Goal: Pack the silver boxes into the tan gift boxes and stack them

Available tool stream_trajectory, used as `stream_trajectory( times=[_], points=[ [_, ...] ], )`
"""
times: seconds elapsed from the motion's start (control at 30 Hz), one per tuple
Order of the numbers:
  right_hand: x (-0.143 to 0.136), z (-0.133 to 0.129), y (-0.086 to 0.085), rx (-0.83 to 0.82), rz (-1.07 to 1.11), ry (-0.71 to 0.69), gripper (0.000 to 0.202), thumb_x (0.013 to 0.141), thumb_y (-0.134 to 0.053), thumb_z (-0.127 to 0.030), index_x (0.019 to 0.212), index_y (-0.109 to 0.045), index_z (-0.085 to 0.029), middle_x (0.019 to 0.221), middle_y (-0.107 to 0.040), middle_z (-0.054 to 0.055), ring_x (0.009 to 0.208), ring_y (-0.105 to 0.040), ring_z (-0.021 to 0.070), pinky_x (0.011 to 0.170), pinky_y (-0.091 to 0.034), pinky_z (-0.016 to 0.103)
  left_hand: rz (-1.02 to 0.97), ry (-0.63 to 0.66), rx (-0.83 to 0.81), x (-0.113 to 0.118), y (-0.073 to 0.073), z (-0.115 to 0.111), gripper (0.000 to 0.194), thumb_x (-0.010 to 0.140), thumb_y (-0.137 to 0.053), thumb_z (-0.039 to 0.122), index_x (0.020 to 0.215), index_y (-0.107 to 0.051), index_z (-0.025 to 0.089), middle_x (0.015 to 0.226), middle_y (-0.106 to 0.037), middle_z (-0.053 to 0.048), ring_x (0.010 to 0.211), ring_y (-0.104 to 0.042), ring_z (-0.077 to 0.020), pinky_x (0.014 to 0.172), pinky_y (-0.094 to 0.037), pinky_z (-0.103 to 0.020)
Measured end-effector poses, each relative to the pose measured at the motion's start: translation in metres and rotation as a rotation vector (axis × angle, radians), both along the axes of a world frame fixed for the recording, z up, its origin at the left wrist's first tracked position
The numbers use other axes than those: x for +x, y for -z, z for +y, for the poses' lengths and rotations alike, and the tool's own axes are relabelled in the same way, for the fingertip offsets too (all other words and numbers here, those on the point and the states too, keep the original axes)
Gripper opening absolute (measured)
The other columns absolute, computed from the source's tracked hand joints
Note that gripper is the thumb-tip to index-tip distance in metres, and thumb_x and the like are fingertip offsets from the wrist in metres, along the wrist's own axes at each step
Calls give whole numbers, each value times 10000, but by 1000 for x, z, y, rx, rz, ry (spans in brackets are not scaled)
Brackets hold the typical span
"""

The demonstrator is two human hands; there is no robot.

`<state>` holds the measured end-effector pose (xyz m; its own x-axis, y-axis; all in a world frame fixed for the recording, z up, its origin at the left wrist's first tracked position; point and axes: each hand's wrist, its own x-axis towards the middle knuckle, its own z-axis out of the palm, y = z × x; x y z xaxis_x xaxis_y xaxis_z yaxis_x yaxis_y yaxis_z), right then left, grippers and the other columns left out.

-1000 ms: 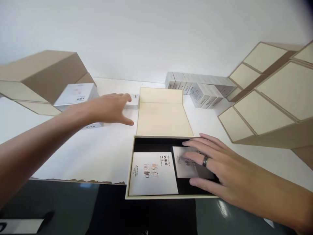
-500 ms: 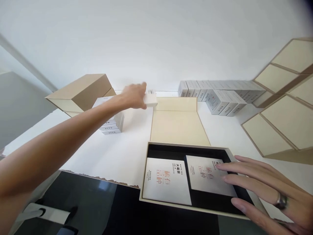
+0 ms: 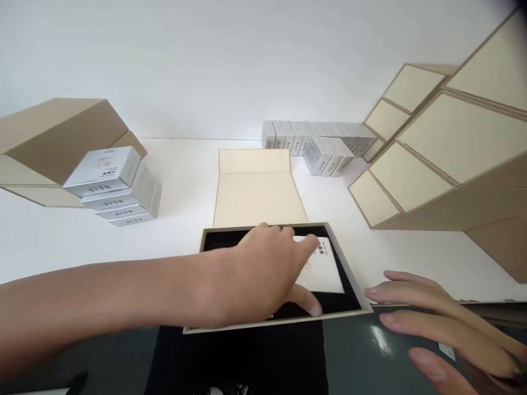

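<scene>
My left hand (image 3: pixel 267 274) reaches into an open shallow box (image 3: pixel 349 269) with a black inside. Its thumb lies at the near edge of a flat white tea box (image 3: pixel 325 269) and its index finger at the far edge, so the hand spans and grips it. The palm and wrist hide the left part of the open box. My right hand (image 3: pixel 440 323) hovers off the open box's right front corner, fingers spread and holding nothing. The cream lid (image 3: pixel 257 197) lies folded back behind the box.
On the left, a stack of white tea boxes (image 3: pixel 119 189) stands beside large tan boxes (image 3: pixel 57 131). A row of white boxes (image 3: pixel 317 131) lines the wall, three more in front (image 3: pixel 327 156). Large cream-and-tan boxes (image 3: pixel 436 148) rise at right.
My left hand has come from the back, where it held a small white box, down into the open box. My right hand has lifted off the tea box. The view has shifted.
</scene>
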<state>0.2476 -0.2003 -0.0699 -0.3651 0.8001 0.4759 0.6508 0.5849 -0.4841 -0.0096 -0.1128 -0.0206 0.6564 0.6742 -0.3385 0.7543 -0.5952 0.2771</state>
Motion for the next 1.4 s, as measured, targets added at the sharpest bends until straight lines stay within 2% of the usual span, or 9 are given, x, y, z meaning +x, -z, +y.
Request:
stream_trajectory(
  times=[0.1, 0.23, 0.33, 0.5, 0.73, 1.0, 1.1, 1.27, 1.4],
  points=[
    [-4, 2, -3, -9, -75, -76, 235, 929, -562, -156, 1100, -652, -290, 1233, -646, 11, 1223, -579, 152, 1064, -466, 229, -14, -96, -244, -3, -11, 8, 828, 666, -732, 741, 1238, -504, 188, 1083, -652, -106, 995, -631, -310, 683, -493, -309],
    [-19, -1, 16, -100, 56, 190, 299, 943, -625, -273, 1239, -586, -289, 1430, -496, 43, 1341, -482, 200, 1123, -422, 335, -5, -124, -338, 0, -13, 6, 1070, 564, -816, 532, 1442, -309, 188, 1166, -639, -132, 997, -640, -330, 602, -467, -276],
    [-36, -16, 40, -356, 280, 279, 587, 946, -616, -461, 1465, -376, -329, 1590, -312, 70, 1455, -347, 287, 1163, -382, 506, 64, -162, -373, 9, -8, 1, 927, 578, -766, 360, 1386, -362, 150, 1051, -659, -124, 869, -655, -302, 526, -442, -270],
    [-55, -36, 58, -703, 355, 219, 945, 923, -640, -516, 1569, 42, -418, 1644, -232, 62, 1465, -337, 310, 1134, -387, 611, 37, -143, -348, 13, 0, -2, 635, 617, -711, 395, 1182, -515, 183, 1092, -619, -125, 921, -633, -309, 656, -502, -335],
    [-52, -17, 37, -409, 215, 120, 984, 914, -700, -414, 1592, 6, -316, 1682, -80, 38, 1544, -89, 256, 1272, -141, 506, -63, -173, -282, 12, 16, -4, 910, 596, -723, 431, 1417, -435, 167, 1318, -539, -164, 1097, -610, -369, 820, -550, -425],
    [-51, -6, 42, -354, 290, 21, 1075, 854, -667, -648, 1593, 21, -280, 1679, -79, 65, 1540, -117, 266, 1269, -175, 457, 36, -124, -381, 33, 3, -1, 1134, 714, -769, 410, 1592, -109, 128, 1618, -281, -205, 1447, -360, -386, 1073, -454, -411],
    [-49, -8, 43, -375, 298, 30, 1025, 871, -631, -664, 1590, 0, -297, 1675, -108, 57, 1537, -135, 262, 1260, -208, 455, -34, -133, -362, 30, -1, 3, 1094, 675, -800, 418, 1560, -220, 137, 1537, -417, -190, 1375, -450, -372, 1032, -482, -418],
    [-41, -5, 28, -374, 176, 38, 996, 886, -581, -691, 1594, -25, -263, 1678, -63, 88, 1539, -111, 297, 1254, -193, 507, -118, -205, -360, -8, -10, 2, 1057, 504, -806, 676, 1401, -454, 243, 1196, -673, -94, 1007, -668, -333, 715, -565, -360],
    [-43, 19, 0, -142, -184, -110, 791, 923, -551, -653, 1542, -284, -240, 1636, -227, 107, 1507, -222, 330, 1248, -191, 550, 123, -144, -162, -41, -4, -18, 1000, 527, -865, 489, 1421, -486, 249, 1280, -642, -142, 1105, -631, -415, 834, -536, -456]
  ],
)
